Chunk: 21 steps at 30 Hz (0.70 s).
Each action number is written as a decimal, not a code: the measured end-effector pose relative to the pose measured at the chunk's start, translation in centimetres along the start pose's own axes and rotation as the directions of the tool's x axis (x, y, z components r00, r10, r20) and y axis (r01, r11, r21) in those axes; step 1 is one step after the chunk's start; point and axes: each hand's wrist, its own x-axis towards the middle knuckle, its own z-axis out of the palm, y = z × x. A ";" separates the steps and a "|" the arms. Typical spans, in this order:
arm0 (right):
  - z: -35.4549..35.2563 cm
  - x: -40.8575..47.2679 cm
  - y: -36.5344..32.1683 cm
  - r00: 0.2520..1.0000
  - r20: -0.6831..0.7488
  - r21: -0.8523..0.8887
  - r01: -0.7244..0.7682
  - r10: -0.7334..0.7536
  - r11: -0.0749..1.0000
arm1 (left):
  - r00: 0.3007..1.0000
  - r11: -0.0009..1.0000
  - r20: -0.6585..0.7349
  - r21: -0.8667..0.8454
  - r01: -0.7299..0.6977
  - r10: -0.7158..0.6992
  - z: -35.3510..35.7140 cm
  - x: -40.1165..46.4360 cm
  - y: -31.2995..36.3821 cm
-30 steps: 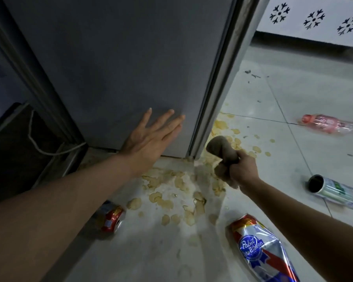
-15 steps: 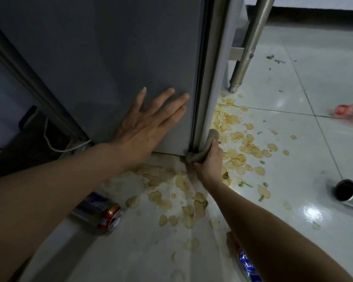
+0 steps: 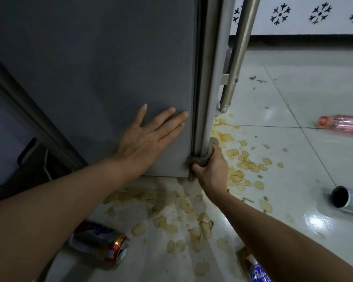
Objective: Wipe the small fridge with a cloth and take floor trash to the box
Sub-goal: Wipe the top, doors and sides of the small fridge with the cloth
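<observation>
Head view: the small fridge (image 3: 94,82) is seen as a dark grey side panel that fills the upper left, with its lighter grey front edge on the right of it. A brownish cloth (image 3: 202,157) is pressed around the lowest part of this edge, just above the floor. The cloth is gripped by the right hand (image 3: 211,171), whose fingers are closed around it. The left hand (image 3: 149,139) is laid flat on the grey panel beside the edge, with the fingers spread open and nothing held.

On the white tiled floor (image 3: 293,159) below and to the right of the fridge, yellow-brown spilled stains (image 3: 243,161) are scattered. A red and silver can (image 3: 102,244) lies on its side under the left forearm. A blue and red crushed can (image 3: 257,271) is partly hidden by the right forearm at the bottom edge. An open can (image 3: 347,199) lies on its side at the right edge, and a pink plastic bottle (image 3: 342,124) lies farther back, well apart from the fridge. A metal leg (image 3: 236,58) stands just behind the fridge edge.
</observation>
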 end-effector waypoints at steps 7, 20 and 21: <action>-4.6 1.1 -6.7 0.977 -0.157 0.097 0.159 -0.142 0.983 | 0.990 0.980 0.015 -0.144 0.138 -0.137 -3.1 0.9 -2.7; -12.3 3.1 -18.1 0.897 -0.329 0.063 0.333 -0.295 0.941 | 0.965 0.953 -0.102 -0.213 0.215 -0.240 -11.8 3.1 -9.3; -12.7 3.2 -18.7 0.888 -0.347 0.059 0.342 -0.302 0.938 | 0.955 0.948 -0.134 -0.216 0.233 -0.266 -12.4 3.2 -9.9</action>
